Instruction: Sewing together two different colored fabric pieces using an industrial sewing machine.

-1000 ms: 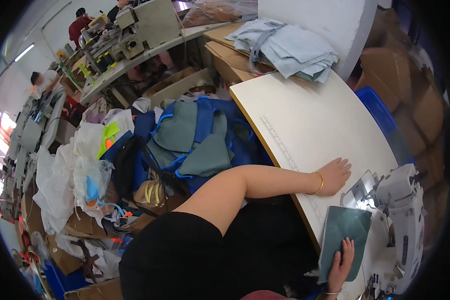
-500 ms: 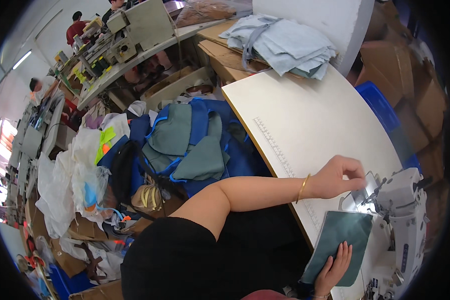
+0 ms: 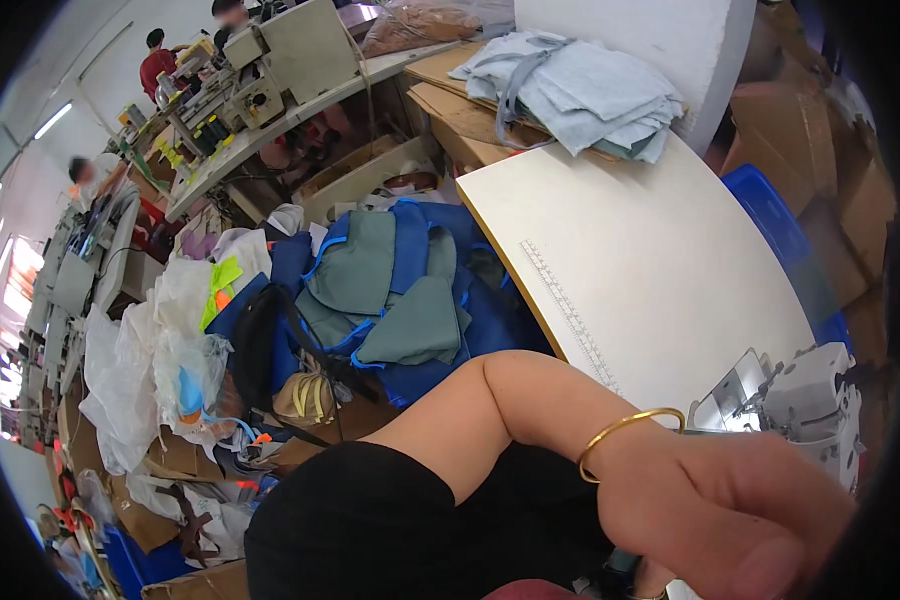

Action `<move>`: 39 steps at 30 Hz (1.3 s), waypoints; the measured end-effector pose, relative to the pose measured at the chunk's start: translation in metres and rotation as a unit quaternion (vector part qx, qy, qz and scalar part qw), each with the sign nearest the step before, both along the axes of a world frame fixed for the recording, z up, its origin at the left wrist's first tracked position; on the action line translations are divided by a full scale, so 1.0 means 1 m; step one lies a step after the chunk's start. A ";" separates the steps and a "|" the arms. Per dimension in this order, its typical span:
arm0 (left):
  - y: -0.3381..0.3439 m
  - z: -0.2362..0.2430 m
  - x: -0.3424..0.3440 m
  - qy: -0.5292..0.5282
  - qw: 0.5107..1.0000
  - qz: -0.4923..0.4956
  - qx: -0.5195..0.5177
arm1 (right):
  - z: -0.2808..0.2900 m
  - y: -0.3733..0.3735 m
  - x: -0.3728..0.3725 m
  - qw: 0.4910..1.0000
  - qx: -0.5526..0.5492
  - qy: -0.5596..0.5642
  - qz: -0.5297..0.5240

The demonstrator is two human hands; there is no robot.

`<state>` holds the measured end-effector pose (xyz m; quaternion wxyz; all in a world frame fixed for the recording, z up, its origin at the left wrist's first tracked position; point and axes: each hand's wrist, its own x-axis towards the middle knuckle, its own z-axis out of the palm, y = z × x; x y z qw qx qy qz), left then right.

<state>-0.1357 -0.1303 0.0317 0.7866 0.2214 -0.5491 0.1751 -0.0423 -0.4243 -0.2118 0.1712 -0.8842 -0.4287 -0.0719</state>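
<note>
My left hand [image 3: 720,505], with a gold bangle on its wrist, looms large at the lower right, close to the camera. Its fingers are curled closed, and anything inside them is hidden. Behind it, only a small part of my right hand [image 3: 650,578] shows at the bottom edge, its fingers out of sight. Just beyond my left hand stands a white sewing machine [image 3: 815,405] with a shiny metal plate [image 3: 732,390], on a white worktable [image 3: 630,260] with a printed ruler [image 3: 560,300] along its edge. The green fabric piece seen earlier is mostly hidden.
A pale fabric stack [image 3: 580,95] lies at the table's far end. Green-and-blue cut pieces [image 3: 350,265] and plastic bags [image 3: 120,380] are heaped at the left. Co-workers [image 3: 157,70] are at machines in the back. A blue bin [image 3: 775,225] and cartons [image 3: 840,190] line the right.
My left hand lifted off the tabletop, curled near the machine, then moved down toward the camera. It now covers the green piece and most of my right hand, which had rested on that piece.
</note>
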 end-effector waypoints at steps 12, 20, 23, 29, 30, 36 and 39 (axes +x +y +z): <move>0.002 -0.026 -0.002 0.029 0.992 -0.057 0.108 | 0.036 0.032 -0.012 0.999 0.015 -0.026 0.023; 0.017 -0.036 -0.019 0.072 0.978 -0.085 0.179 | 0.037 0.033 -0.011 0.999 0.014 -0.031 0.029; 0.024 -0.036 -0.022 0.063 0.978 -0.058 0.192 | 0.036 0.034 -0.011 0.999 0.013 -0.033 0.032; 0.025 -0.016 -0.030 0.065 0.975 -0.090 0.193 | 0.037 0.033 -0.011 0.999 0.013 -0.037 0.037; 0.027 -0.010 -0.032 0.066 0.974 -0.104 0.192 | 0.037 0.033 -0.012 0.998 0.014 -0.038 0.039; 0.036 -0.003 -0.035 0.359 0.789 -0.302 0.396 | 0.037 0.034 -0.013 0.998 0.010 -0.043 0.042; 0.020 -0.019 -0.028 0.079 0.958 -0.141 0.237 | 0.041 0.034 -0.014 0.997 0.010 -0.050 0.049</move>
